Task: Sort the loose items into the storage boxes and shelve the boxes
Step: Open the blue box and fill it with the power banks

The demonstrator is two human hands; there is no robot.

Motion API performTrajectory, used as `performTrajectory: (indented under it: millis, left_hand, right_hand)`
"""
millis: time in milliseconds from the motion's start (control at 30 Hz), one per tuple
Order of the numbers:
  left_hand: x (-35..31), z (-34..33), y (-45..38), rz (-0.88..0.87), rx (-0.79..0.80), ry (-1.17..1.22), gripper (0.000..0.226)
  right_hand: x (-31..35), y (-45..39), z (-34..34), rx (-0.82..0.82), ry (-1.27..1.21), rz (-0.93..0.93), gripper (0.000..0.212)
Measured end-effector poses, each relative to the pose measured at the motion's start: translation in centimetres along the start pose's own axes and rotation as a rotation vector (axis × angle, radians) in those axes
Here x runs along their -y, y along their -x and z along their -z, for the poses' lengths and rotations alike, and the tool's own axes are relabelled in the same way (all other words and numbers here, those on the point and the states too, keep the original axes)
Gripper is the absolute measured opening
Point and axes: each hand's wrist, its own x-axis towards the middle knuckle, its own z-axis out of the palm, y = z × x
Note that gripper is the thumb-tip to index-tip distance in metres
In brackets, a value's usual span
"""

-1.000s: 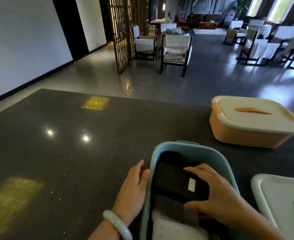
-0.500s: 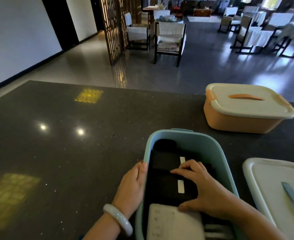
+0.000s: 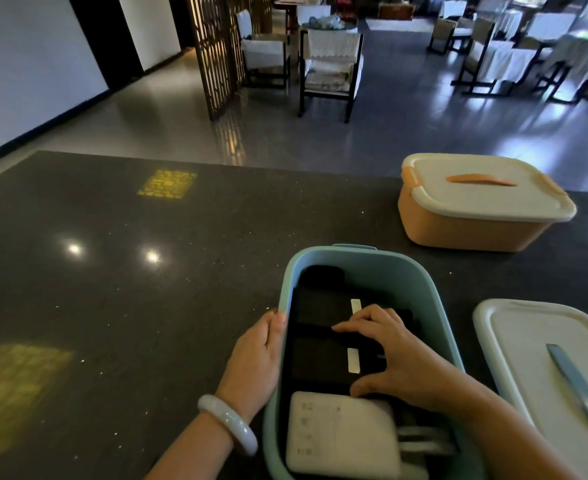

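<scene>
Two boxes [image 3: 476, 216] on dark speckled counter [image 3: 112, 289]; chairs [image 3: 330, 64] beyond.

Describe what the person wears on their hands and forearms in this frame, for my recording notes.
Both forearms are bare, with no sleeves in view. The left hand has a smooth, pale, whitish-green bangle round its wrist, glossy and rounded in section. The right hand shows no ring, watch, glove or bracelet. No markings show on either arm.
</scene>
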Motion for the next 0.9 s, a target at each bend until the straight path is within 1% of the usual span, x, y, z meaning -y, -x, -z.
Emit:
performTrajectory:
  millis: [200, 533, 667, 900]
  left_hand:
    - [-0.08, 0.01, 0.05, -0.009, 0.001, 0.034, 0.037]
    - [0.18, -0.13, 0.08, -0.005, 0.005, 0.042, 0.039]
    - [0.23, -0.16, 0.12, 0.009, 0.001, 0.058, 0.043]
    - [0.35, -0.19, 0.18, 0.01, -0.006, 0.047, 0.042]
  right_hand:
    - [-0.22, -0.05, -0.2, -0.028, 0.017, -0.028, 0.096]
    - [-0.28, -0.27, -0.03, 0.031, 0.046, -0.005, 0.091]
    - [-0.28, -0.26, -0.06, 0.026, 0.029, -0.005, 0.092]
    - [-0.2, -0.14, -0.11, 0.015, 0.043, 0.007, 0.096]
